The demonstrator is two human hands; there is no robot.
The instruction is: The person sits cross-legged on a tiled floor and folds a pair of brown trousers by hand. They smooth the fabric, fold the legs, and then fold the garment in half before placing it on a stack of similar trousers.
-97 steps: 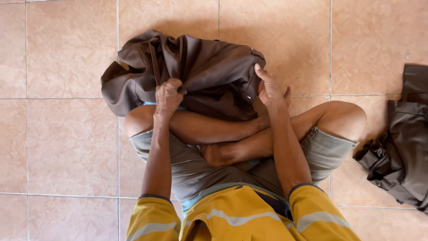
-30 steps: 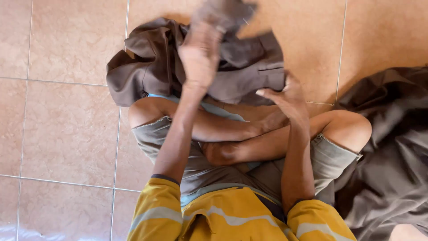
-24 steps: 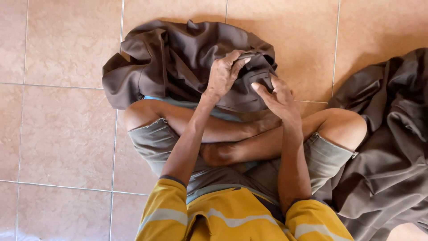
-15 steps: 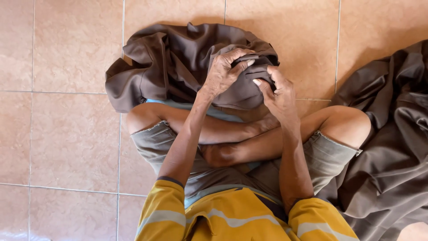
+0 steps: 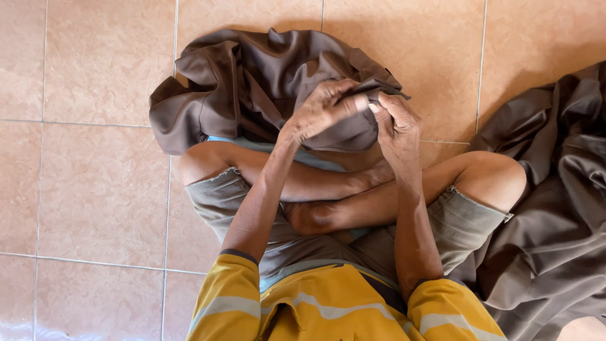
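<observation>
Person sits cross-legged on a tan tiled floor (image 5: 88,189), seen from above. Yellow striped sleeves and grey-green shorts (image 5: 221,196) are in view, with the knees spread to either side.

A brown garment (image 5: 252,82) lies bunched in front of the crossed shins, partly on the floor and partly draped over the lower legs. Its near edge overlaps the left knee.

Both hands are raised over the cloth's right-hand part. The left hand (image 5: 322,110) is curled, fingers closed round a small fold of the brown fabric and thumb pressing toward the other hand. The right hand (image 5: 398,123) is likewise closed, its fingertips pinching the same dark edge just beside the left. The two hands all but touch at the pinch point. What lies inside the fold, whether a seam, a button or a tab, is too small to tell.

A second heap of similar brown cloth (image 5: 555,202) lies on the floor at the person's right, against the right knee and thigh. Neither hand is on it.

Handling judgement: the fabric looks thin, soft and limp, with a slight sheen. It creases freely and holds no shape of its own, so it is probably light and may slide a little between the fingers. It is likely to sag wherever unsupported. An edge, hem or seam gives the firmest hold, pinched between thumb and fingertips as it is here; the loose middle would only gather up.
</observation>
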